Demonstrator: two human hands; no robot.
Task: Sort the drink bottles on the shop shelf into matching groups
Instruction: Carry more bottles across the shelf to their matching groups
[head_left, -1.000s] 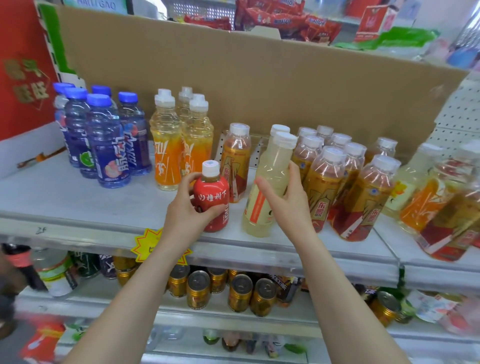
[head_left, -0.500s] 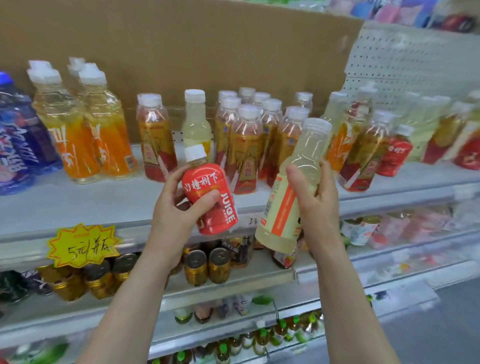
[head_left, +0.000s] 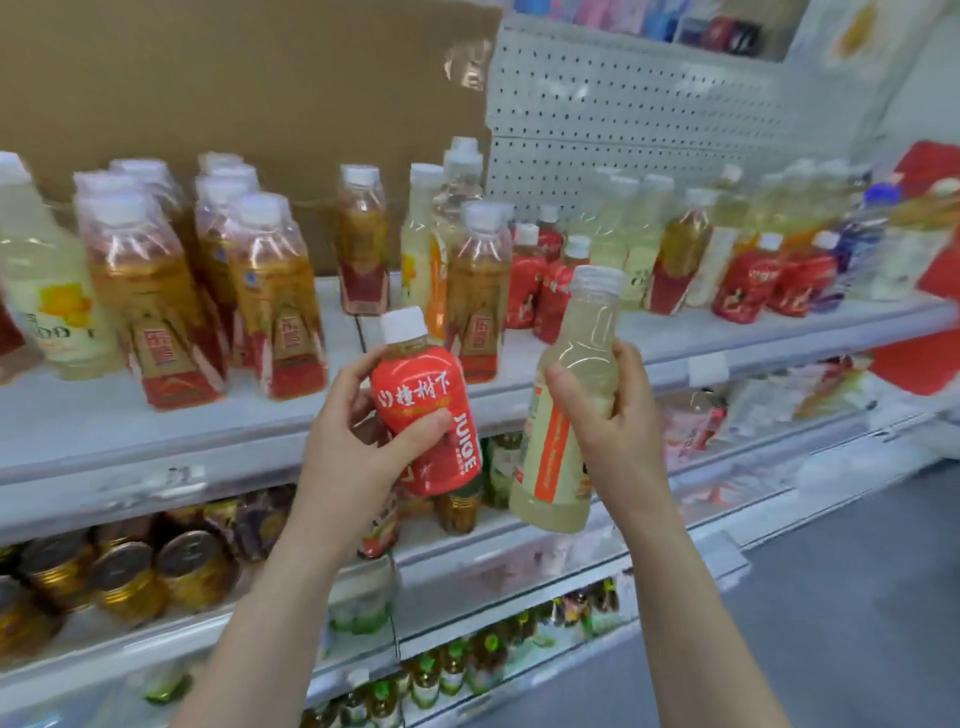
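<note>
- Left hand (head_left: 358, 441): I am gripping the small red juice bottle (head_left: 426, 415), fingers (head_left: 363, 371) curled round its label; cap up, top tipping slightly left.
- Right hand (head_left: 613, 431): I am holding the tall pale bottle (head_left: 566, 415) at its waist, fingers wrapped round it; cap up, top leaning right.
- Both bottles: I am carrying them off the shelf (head_left: 779, 340), in front of its edge.
- Matching red bottles (head_left: 540, 280): standing upright on the shelf, up and right of my left hand, with blurred pale bottles (head_left: 639, 228) just behind.
- Judgement: my right hand is sitting nearer both groups, so the red bottle is needing the longer rightward reach.

Juice bottle (head_left: 415, 387) just left of taller bottle (head_left: 582, 364), both before the shelf (head_left: 104, 423); cans (head_left: 124, 571) beneath it.
</note>
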